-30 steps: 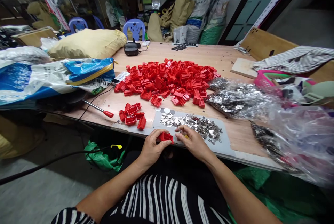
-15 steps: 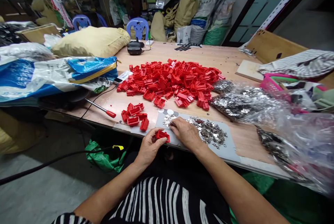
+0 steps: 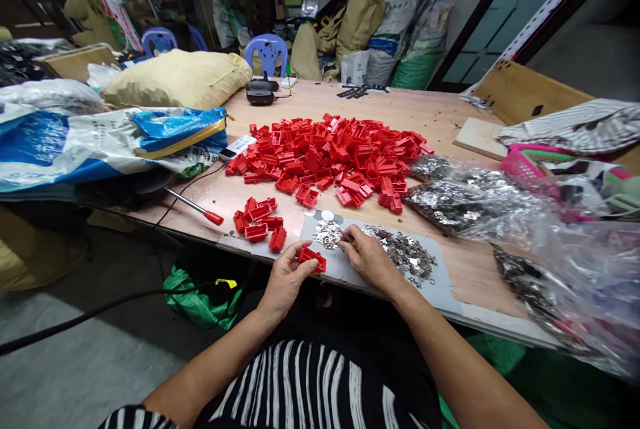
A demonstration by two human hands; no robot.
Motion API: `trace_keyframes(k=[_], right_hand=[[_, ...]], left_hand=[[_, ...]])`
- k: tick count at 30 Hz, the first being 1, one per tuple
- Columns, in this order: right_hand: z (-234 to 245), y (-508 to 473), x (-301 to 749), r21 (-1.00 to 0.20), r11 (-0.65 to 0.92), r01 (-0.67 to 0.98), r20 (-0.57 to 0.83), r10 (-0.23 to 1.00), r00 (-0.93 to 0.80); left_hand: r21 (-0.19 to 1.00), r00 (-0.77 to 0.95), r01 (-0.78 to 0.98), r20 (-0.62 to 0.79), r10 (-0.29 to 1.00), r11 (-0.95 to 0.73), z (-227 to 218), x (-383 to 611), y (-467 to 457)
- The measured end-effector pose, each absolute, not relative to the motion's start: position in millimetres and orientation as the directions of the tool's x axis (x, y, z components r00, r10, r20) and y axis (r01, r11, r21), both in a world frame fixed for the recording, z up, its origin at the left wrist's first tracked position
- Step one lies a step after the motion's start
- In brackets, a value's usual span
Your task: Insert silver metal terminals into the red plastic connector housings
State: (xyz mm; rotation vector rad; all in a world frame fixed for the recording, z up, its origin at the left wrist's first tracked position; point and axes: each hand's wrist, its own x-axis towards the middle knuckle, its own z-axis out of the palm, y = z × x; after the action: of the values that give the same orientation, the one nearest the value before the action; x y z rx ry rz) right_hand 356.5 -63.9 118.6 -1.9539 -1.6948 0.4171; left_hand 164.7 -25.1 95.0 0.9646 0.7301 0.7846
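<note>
My left hand (image 3: 289, 277) grips a red plastic housing (image 3: 313, 260) between thumb and fingers at the table's front edge. To its right, my right hand (image 3: 369, 257) is pinched closed just beside a small heap of shiny metal pieces (image 3: 327, 234). A thin dark tip and a yellowish bit show at its fingers, too small to name. Darker metal parts (image 3: 407, 252) lie right of that hand on a grey mat (image 3: 440, 292). Several loose red housings (image 3: 257, 232) rest left of the mat, and a large pile of them (image 3: 330, 152) spreads behind.
A lever with a red handle (image 3: 213, 217) juts over the table at the left. Clear plastic bags of metal parts (image 3: 465, 196) crowd the right side. Printed sacks (image 3: 100, 142) and a stuffed tan sack (image 3: 180, 79) lie at the left. A black device (image 3: 261, 91) stands farther back.
My right hand has moved slightly right, away from the left hand and off the small shiny heap. The left hand still holds the red housing, now turned a little. The view has shifted slightly.
</note>
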Motion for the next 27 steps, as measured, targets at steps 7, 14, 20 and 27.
trace_keyframes(k=[7,14,20,27], right_hand=[[133.3,-87.0,339.0,-0.81,-0.036,0.585,0.077,0.983,0.167],[129.8,-95.7,329.3,-0.851,0.047,0.523,0.16,0.971,0.175],[133.1,-103.6,336.9,-0.788,0.166,0.593,0.214,0.977,0.01],[131.7,-110.7,343.2,-0.694,0.237,0.68,0.229,0.968,-0.104]], left_hand=[[0.844,0.533,-0.343,-0.187,0.825,0.413,99.7,172.0,-27.6],[0.781,0.583,-0.381,-0.213,0.784,0.495,108.7,176.4,-29.6],[0.785,0.627,-0.357,-0.201,0.752,0.506,112.5,177.5,-30.0],[0.869,0.633,-0.278,-0.153,0.759,0.408,106.9,177.9,-33.5]])
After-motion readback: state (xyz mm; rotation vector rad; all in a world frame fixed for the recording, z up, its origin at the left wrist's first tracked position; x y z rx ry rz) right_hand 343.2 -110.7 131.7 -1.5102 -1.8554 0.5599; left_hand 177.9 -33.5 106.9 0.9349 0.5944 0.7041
